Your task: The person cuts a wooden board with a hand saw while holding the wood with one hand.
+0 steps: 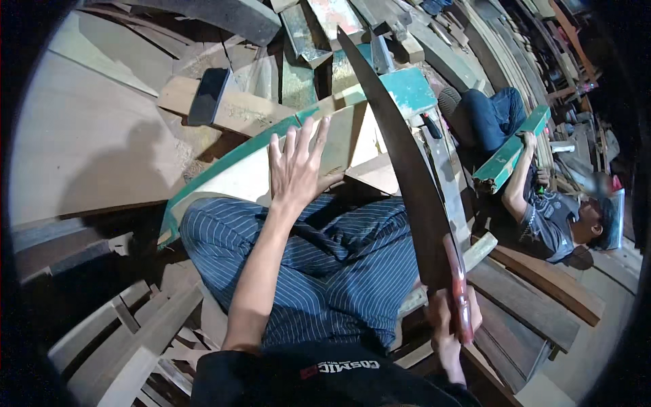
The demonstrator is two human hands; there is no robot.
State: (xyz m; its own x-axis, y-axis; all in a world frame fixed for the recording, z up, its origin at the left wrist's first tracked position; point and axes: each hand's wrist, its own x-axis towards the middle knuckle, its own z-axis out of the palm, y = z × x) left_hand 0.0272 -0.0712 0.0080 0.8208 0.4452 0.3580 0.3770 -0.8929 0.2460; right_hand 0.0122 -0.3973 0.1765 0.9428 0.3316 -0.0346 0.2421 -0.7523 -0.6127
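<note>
A hand saw (400,146) with a long dark blade and a reddish handle rises upright on my right side. My right hand (449,315) is closed round its handle, low by my right thigh, with the blade tip pointing away from me. My left hand (296,163) is stretched out, palm down and fingers spread, above a pale board with a green edge (230,163) lying across in front of my legs. Whether the palm touches the board I cannot tell. A wooden block with a teal painted face (409,91) lies just beyond the blade.
A dark phone (208,96) rests on a plank at the far left. Large pale sheets (88,129) lie to the left. On the right, another person (563,217) sits holding a green beam (512,150). Stacked planks (522,288) and wood scraps surround my crossed legs.
</note>
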